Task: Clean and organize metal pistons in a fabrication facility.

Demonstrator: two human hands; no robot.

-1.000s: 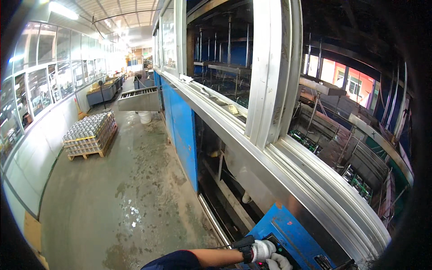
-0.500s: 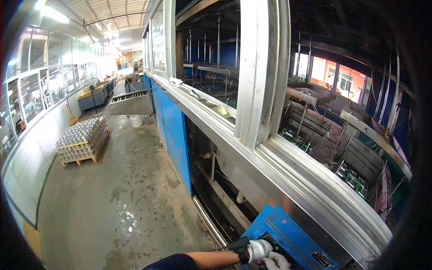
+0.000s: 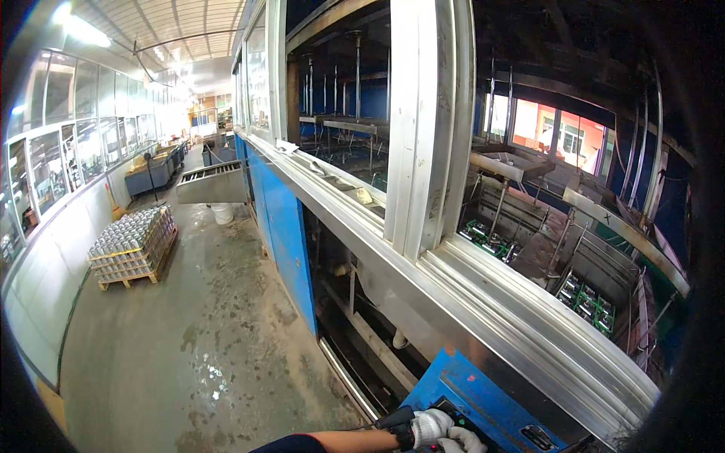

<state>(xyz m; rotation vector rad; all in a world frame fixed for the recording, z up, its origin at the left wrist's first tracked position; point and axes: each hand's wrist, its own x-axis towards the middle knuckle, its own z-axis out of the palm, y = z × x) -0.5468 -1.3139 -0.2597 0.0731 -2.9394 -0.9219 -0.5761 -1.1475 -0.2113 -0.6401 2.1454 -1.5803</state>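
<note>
My left hand (image 3: 431,427), in a white knit glove with a dark band at the wrist, rests at the blue panel (image 3: 472,392) by the lower edge. Its fingers look curled, and what they close on is hidden. Beside the wrist a black handle-like piece (image 3: 396,417) sticks out to the left. Against the left glove lies my right hand (image 3: 464,439), also white-gloved and partly cut off, with bent fingers; anything inside them is out of sight. A small red light glows between the gloves, and dark control parts (image 3: 453,409) show just above them.
A metal window frame and sill (image 3: 521,325) run along my right. Behind it, green racks (image 3: 585,302) with shiny parts sit in tanks below hanging rods. On the left floor stands a pallet of stacked metal parts (image 3: 132,245). A metal chute (image 3: 211,185) juts out farther ahead.
The view has shifted slightly, so the surroundings sit a little farther left. Both gloved hands stay together at the blue panel, with only a slight shift in the picture.
</note>
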